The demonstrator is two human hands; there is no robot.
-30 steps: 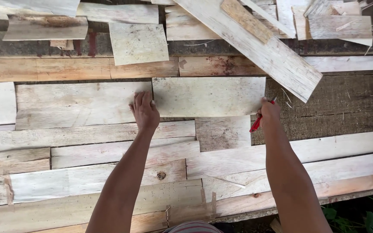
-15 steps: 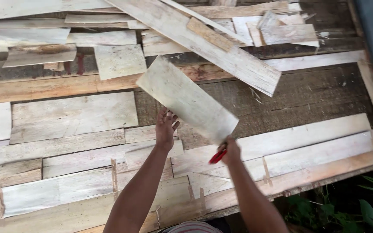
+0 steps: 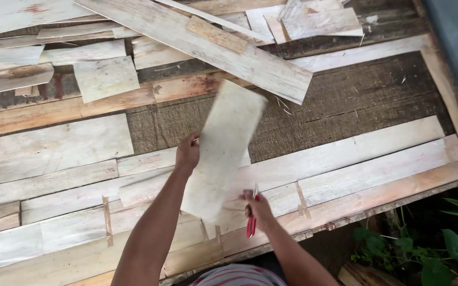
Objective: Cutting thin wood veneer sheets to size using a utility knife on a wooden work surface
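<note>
A pale short wooden board is lifted off the surface and blurred, tilted nearly upright in view. My left hand grips its left edge. My right hand is at the board's lower right corner and holds a red-handled tool that points down; whether this hand also touches the board is unclear. Beneath lies a flat panel of pale wooden planks laid side by side.
A long plank lies diagonally over loose board scraps at the top. A patch of dark rough wood shows where no plank lies. The panel's edge runs at the lower right, with green plants beyond it.
The board lay flat among the planks a second ago; my hands have lifted and turned it from horizontal to nearly upright. The view has shifted right.
</note>
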